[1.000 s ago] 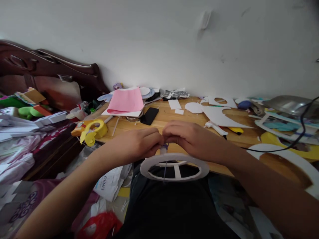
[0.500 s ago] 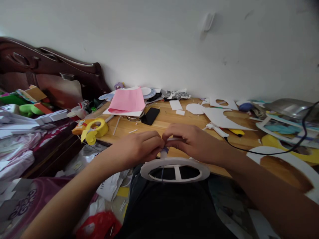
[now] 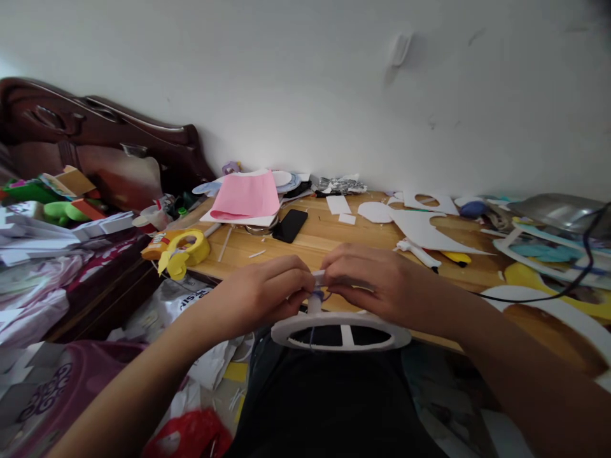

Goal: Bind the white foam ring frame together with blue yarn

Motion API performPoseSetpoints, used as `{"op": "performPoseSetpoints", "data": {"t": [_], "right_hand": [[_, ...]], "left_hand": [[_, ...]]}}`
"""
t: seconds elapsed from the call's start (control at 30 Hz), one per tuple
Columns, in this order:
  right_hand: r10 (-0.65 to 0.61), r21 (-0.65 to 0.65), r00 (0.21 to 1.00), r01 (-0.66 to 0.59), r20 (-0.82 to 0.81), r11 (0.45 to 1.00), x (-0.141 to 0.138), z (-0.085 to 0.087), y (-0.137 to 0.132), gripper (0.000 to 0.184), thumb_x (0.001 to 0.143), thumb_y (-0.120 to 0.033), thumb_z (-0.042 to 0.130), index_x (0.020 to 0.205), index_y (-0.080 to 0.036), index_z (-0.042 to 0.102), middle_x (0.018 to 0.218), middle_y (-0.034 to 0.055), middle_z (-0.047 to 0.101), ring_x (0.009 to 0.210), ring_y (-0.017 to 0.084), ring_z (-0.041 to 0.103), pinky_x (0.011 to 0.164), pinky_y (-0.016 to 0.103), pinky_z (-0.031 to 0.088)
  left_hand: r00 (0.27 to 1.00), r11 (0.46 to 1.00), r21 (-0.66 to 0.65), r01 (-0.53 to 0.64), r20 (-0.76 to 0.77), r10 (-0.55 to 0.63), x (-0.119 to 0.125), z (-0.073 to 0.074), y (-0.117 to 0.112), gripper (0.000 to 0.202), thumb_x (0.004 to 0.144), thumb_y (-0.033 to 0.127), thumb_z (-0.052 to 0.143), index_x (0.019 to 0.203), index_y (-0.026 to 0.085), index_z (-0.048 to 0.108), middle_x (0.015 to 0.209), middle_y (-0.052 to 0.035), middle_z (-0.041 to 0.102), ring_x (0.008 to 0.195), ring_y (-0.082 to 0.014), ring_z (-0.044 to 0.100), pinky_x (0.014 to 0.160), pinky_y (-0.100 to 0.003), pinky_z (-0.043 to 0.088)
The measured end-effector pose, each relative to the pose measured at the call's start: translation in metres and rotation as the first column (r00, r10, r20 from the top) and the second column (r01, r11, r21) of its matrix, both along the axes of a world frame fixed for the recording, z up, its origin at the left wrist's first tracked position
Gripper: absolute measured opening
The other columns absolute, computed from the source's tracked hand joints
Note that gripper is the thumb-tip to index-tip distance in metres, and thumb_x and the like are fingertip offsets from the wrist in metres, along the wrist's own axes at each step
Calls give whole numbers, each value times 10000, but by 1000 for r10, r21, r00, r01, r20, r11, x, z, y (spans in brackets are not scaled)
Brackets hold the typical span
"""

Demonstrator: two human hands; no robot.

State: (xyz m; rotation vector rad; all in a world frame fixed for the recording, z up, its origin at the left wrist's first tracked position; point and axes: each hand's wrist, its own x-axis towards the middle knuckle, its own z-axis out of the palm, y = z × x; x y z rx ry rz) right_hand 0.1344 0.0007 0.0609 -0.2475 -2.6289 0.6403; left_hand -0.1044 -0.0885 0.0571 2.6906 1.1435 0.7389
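Note:
A white ring (image 3: 401, 335) with a crossbar lies almost level above my lap, close to the table's front edge. From its far rim rises a short white post (image 3: 314, 304), wound with blue-purple string (image 3: 319, 294); a strand also hangs across the ring's opening. My left hand (image 3: 270, 289) is closed, its fingertips pinching at the post's left side. Opposite it, my right hand (image 3: 377, 280) has curled fingers at the top of the post, where a small loop of string runs towards them. Its fingertips are partly hidden.
A black phone (image 3: 290, 226), pink sheet (image 3: 245, 196) and yellow tape roll (image 3: 191, 248) lie on the wooden table (image 3: 315, 245). White cut-outs (image 3: 420, 229) and a glue gun (image 3: 420, 253) with a black cable are at right. Bags and boxes crowd the left.
My right hand has moved slightly right, opening a small gap between the hands. More of the post's top and the string loop now shows. The ring has shifted slightly right.

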Motion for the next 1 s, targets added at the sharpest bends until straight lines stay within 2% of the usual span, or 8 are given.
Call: {"op": "performPoseSetpoints", "data": {"t": [0.2,0.33,0.43,0.67,0.83,1.0], "right_hand": [[15,217,998,-29,67,976,1,1,2,176,1023,-220,505,1052,-183,674,1108,78,686,940,193,653,792,323,508],[33,277,996,-53,77,959,-1,1,1,191,1028,-223,493,1025,-164,675,1064,84,688,896,188,653,774,323,522],[43,297,999,-51,32,954,-4,1,-1,202,1032,-214,475,1022,-155,667,1086,103,684,944,196,651,816,334,533],[33,243,999,-37,22,969,-5,2,-2,182,1030,-215,478,1031,-169,653,1204,120,630,1034,204,629,864,352,536],[112,79,990,-119,85,990,-2,-3,7,179,1033,-229,485,1106,-193,644,1196,90,605,1012,178,608,888,345,525],[143,21,987,-145,70,989,4,-11,15,207,1032,-234,485,1170,-205,637,1179,91,598,1035,181,605,903,348,520]], "left_hand": [[1000,1000,-9,-2,-11,2,3,1,-2,158,976,140,534,1105,153,625,1158,-112,604,986,-164,627,854,-269,530],[999,1000,5,20,34,-20,2,-3,1,132,958,116,543,1059,155,619,1132,-104,597,986,-160,619,852,-268,531],[997,999,30,25,66,-27,1,-7,3,130,944,102,551,1042,163,613,1108,-99,595,988,-164,609,842,-275,532],[991,997,55,50,118,-56,4,-10,6,148,931,72,555,1037,163,605,1124,-106,595,1054,-169,610,903,-289,536],[995,998,-17,57,88,-55,4,-10,7,127,958,121,534,1033,153,632,1094,-105,604,982,-159,627,870,-285,555],[998,996,-87,-9,55,13,0,-18,8,186,968,210,580,1140,176,641,1131,-99,583,954,-160,638,830,-287,551]]}}
